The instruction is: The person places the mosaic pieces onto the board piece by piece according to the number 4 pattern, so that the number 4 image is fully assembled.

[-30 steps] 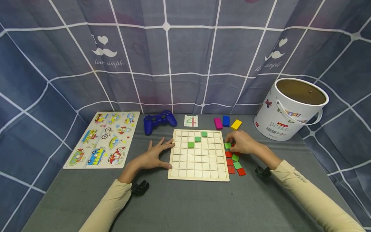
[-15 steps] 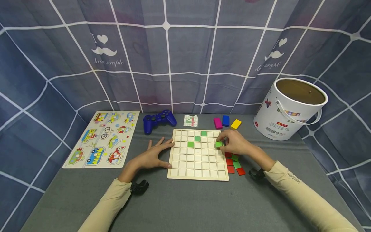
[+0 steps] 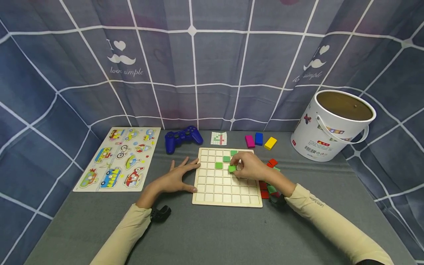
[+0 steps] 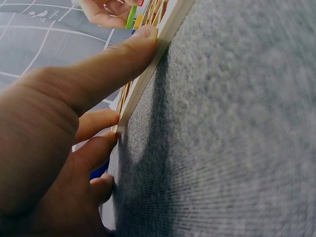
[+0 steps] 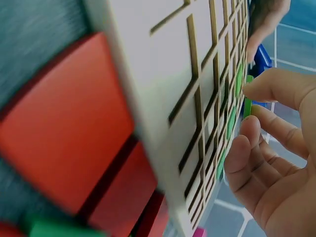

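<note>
A pale wooden grid board lies on the grey cloth, with three green tiles, the nearest one, set in a diagonal line of its cells. Between thumb and finger, my right hand pinches another green tile over the board, just right of that line. In the right wrist view this held tile stands edge-on near the grid surface. My left hand has its fingers spread, thumb and fingertips touching the board's left edge. Red tiles and green ones lie right of the board, partly hidden under my right forearm.
Behind the board are a small printed grid card and magenta, blue and yellow blocks. A blue game controller and a picture puzzle board lie left. A white bucket stands back right.
My right hand took a green tile from the pile at the right and carried it left over the board. My left hand has stayed at the board's left edge.
</note>
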A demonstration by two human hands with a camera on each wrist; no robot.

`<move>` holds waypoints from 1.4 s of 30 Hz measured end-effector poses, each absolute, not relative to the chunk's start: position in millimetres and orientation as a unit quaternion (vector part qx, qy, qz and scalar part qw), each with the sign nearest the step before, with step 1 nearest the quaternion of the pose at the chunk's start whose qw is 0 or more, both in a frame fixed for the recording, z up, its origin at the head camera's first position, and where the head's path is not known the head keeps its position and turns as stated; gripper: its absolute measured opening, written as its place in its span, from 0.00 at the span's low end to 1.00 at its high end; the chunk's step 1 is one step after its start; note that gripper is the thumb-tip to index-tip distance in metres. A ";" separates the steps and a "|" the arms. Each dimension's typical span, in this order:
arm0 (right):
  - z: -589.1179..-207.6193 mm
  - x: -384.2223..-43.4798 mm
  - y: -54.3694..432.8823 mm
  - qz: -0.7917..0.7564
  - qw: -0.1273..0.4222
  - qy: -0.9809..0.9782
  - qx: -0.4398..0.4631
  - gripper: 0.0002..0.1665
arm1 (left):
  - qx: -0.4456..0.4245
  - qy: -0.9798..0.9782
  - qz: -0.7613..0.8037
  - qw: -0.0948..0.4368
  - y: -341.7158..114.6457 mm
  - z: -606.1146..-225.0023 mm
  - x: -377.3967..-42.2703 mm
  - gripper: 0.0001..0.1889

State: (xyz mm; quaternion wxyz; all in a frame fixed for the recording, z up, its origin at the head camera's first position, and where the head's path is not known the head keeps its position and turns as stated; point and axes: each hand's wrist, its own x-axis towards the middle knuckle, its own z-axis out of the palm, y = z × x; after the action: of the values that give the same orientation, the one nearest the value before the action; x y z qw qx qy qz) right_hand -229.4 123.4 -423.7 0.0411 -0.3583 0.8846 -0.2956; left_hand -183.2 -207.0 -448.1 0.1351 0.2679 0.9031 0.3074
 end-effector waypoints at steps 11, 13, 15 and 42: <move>-422.1 -227.3 87.6 -0.293 0.048 0.872 -0.389 0.12 | 0.268 0.903 0.307 0.137 -206.1 -446.8 -182.6 0.51; -423.9 -228.3 81.0 -0.290 0.045 0.870 -0.397 0.11 | 0.267 0.903 0.306 0.136 -206.5 -446.7 -182.6 0.51; -425.3 -229.2 74.6 -0.286 0.044 0.867 -0.405 0.10 | 0.267 0.904 0.306 0.134 -207.1 -446.7 -182.4 0.51; -418.4 -231.3 61.2 -0.278 0.053 0.879 -0.384 0.12 | 0.276 0.902 0.306 0.125 -208.4 -445.3 -181.9 0.50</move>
State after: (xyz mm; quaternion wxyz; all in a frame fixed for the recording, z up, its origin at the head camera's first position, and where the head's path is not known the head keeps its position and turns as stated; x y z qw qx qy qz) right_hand -231.3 61.2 -418.4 0.0529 -0.3837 0.8791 -0.2778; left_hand -181.9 -208.4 -445.3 0.1253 0.2761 0.9023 0.3064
